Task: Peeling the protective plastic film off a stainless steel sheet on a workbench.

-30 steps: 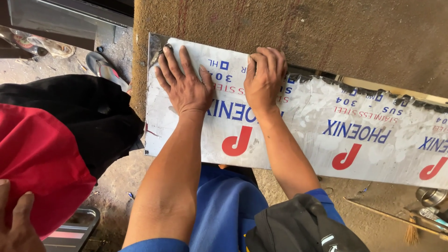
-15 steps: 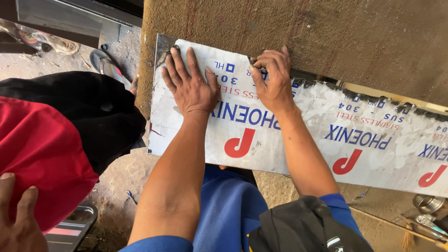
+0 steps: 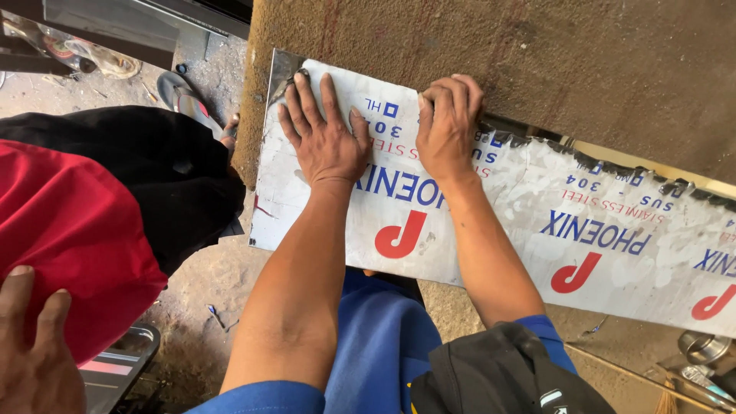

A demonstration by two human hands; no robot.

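Observation:
A long steel sheet (image 3: 537,222) in white protective film with blue and red print lies on a brown felt-like bench top (image 3: 537,61). The film's upper edge is jagged and torn, and bare metal shows at the left corner. My left hand (image 3: 326,138) presses flat on the sheet near its left end, fingers spread. Beside it, my right hand (image 3: 447,126) has its fingers curled tight at the sheet's top edge, gripping there.
A person in a red shirt and black trousers (image 3: 84,222) stands at the left, one hand (image 3: 34,345) low in view. A sandalled foot (image 3: 180,92) shows on the dirt floor. A metal tray (image 3: 115,368) lies bottom left, with small metal parts (image 3: 701,349) bottom right.
My right hand's fingers went from lying flat and spread on the sheet to curled at its top edge. My left hand stayed flat.

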